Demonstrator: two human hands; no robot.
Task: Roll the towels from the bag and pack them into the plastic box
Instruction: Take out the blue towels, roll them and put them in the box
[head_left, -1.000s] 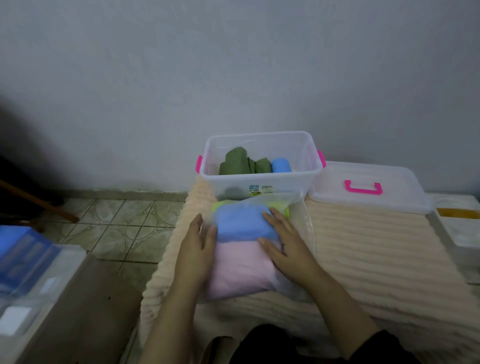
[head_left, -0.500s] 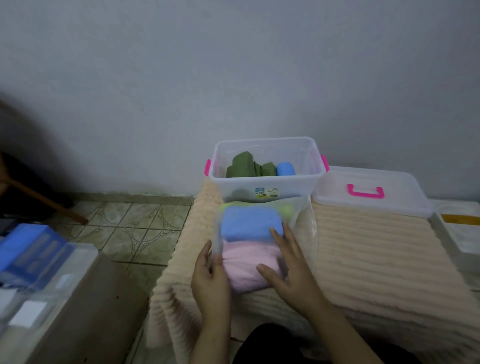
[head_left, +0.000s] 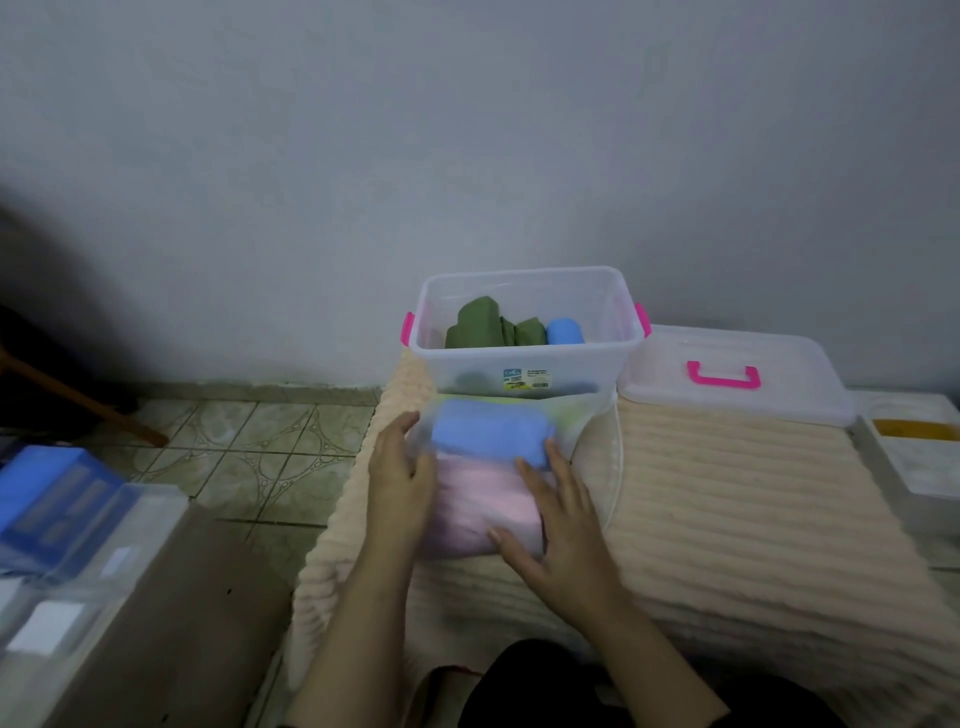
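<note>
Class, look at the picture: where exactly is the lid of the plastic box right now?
In the head view the lid lies flat on the cream blanket, right beside the open plastic box on its right side, against the wall, pink handle facing up.

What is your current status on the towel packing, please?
Left hand and right hand flat on the clear bag, blue towel and pink towel inside. Plastic box open, some rolls in. Nothing blocking.
</note>
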